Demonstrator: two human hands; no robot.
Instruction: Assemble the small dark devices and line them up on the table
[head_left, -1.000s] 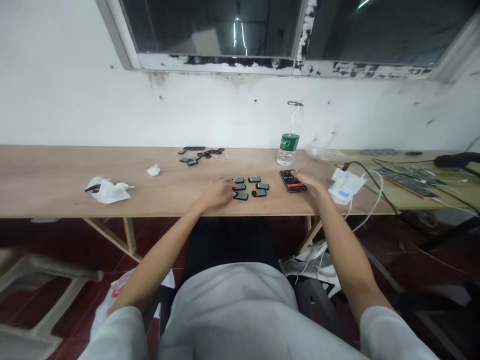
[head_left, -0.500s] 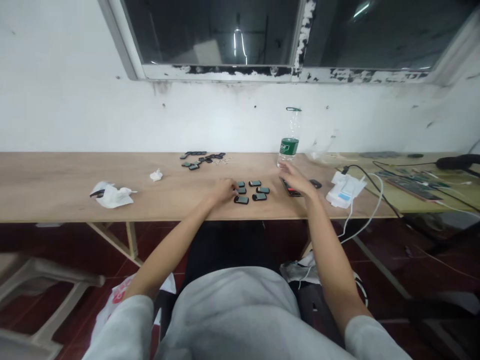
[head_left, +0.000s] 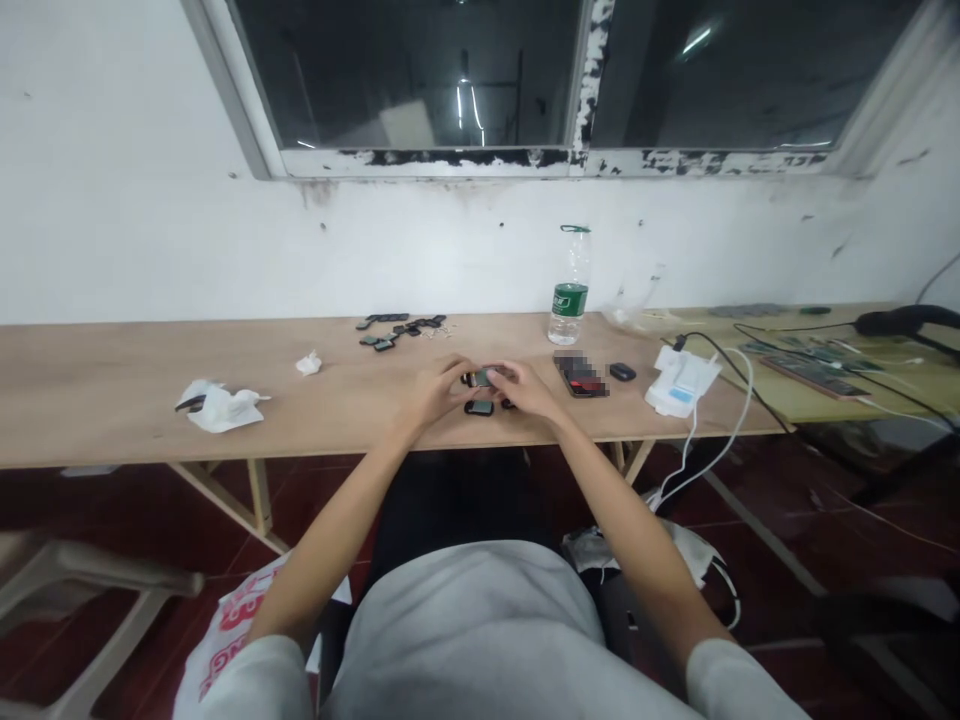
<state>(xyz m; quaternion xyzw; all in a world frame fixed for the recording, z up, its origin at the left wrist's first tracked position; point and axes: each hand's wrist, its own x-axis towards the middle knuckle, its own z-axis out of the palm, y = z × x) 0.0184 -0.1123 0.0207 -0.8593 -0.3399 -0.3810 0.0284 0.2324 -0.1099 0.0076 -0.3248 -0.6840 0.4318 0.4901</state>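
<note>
Both hands meet over the near middle of the table around a small black module with a grey-green screen-like face. My left hand closes on its left end with fingertips and thumb. From the other side, my right hand pinches the right end. Just below them a similar black module lies flat on the wood. Another one shows only a dark edge under my right hand. The rest of the group is hidden by my hands.
More black modules lie scattered at the back with small pale bits. A water bottle, phone, small black case and white cabled box stand right. Crumpled tissues lie left on the wooden table.
My right hand has left the phone and moved left to the modules. My left hand has shifted slightly, and a module is now between both hands. The view has tilted a little.
</note>
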